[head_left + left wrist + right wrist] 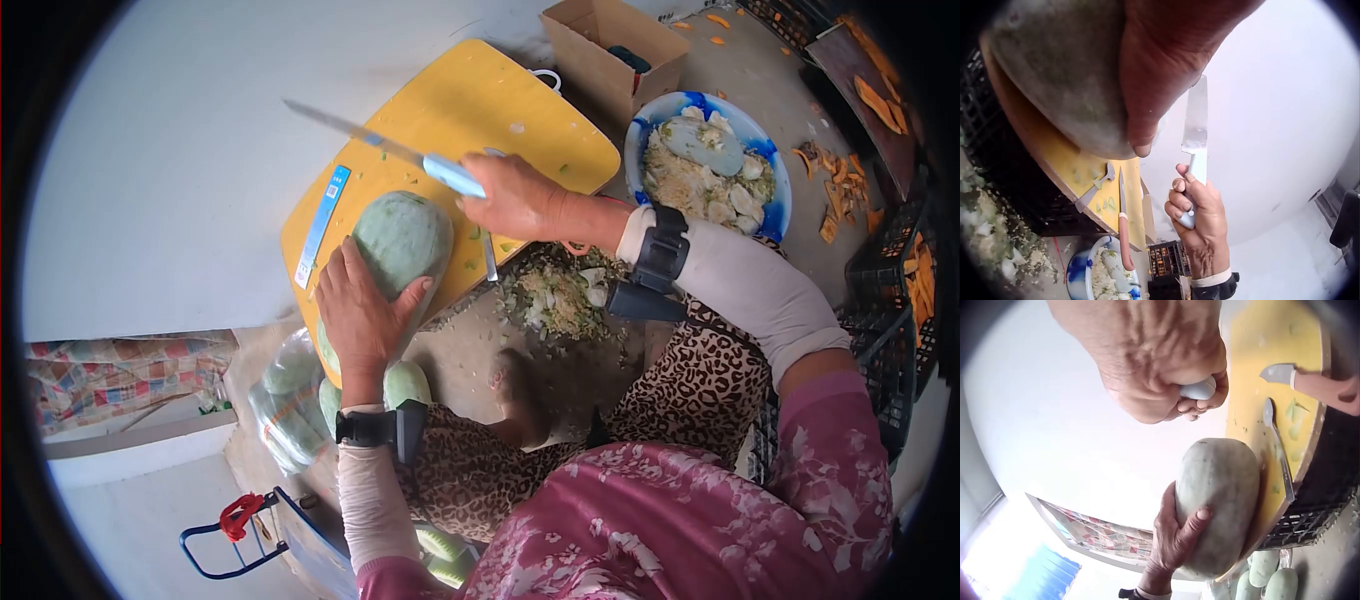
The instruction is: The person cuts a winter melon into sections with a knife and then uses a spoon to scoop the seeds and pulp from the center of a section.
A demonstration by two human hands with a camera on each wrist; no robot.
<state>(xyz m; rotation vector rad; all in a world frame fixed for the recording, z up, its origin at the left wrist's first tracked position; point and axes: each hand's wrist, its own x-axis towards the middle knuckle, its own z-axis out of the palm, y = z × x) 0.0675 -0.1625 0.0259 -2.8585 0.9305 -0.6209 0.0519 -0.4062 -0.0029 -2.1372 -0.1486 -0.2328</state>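
A pale green melon (402, 236) lies on the yellow board (480, 90). My left hand (360, 310) rests on its near side, thumb and fingers spread over the skin. Above the board, my right hand (515, 197) grips the light blue handle of a long knife (450, 172), its blade pointing left in the head view and clear of the melon. The right wrist view shows a metal spoon (1279, 447) and a pink-handled knife (1325, 389) beside the melon (1219, 500). A blue-and-white strip (322, 225) lies at the board's left side.
A blue-and-white basin (780, 190) holding pulp and a piece of melon stands at the right, near a cardboard box (590, 55). Scraps (560, 300) lie on the floor below the board. More melons (405, 383) sit underneath, and black crates (880, 340) stand far right.
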